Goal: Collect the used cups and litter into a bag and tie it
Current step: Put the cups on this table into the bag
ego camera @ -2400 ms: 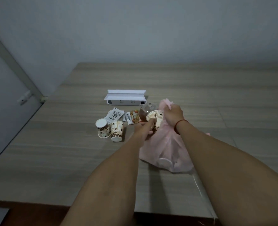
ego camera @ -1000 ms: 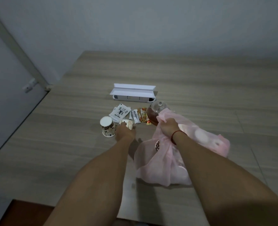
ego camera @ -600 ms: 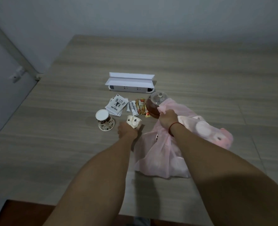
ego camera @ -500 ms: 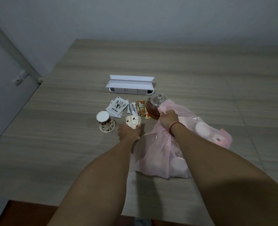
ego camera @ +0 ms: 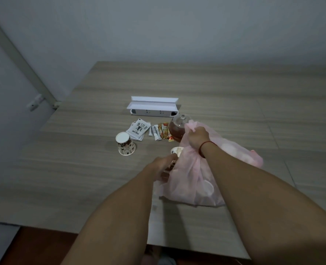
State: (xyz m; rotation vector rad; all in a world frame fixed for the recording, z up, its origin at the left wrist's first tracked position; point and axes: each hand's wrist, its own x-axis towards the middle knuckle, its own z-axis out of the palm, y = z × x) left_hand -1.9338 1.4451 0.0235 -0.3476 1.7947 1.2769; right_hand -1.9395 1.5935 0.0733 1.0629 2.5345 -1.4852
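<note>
A thin pink plastic bag [ego camera: 194, 180] lies on the wooden table [ego camera: 82, 169], with pale cup shapes showing through it. My right hand [ego camera: 196, 138] is shut on the bag's upper rim and holds it up. My left hand [ego camera: 163, 166] grips a spotted paper cup [ego camera: 176, 151] at the bag's mouth, the cup's rim facing away from me. One more spotted cup [ego camera: 125, 144] stands upside down on the table to the left. White sachets [ego camera: 138, 129], thin stick packets [ego camera: 155, 131] and orange wrappers [ego camera: 165, 131] lie behind it.
A glass teapot [ego camera: 178, 125] with brown liquid stands right behind the bag's rim. A white open box [ego camera: 152, 108] lies farther back. The table's near edge [ego camera: 177, 245] runs close to my arms; a wall and a door frame are on the left.
My left hand lifted a spotted cup from beside the upside-down one and carried it right to the bag's mouth. My right hand kept holding the bag's rim.
</note>
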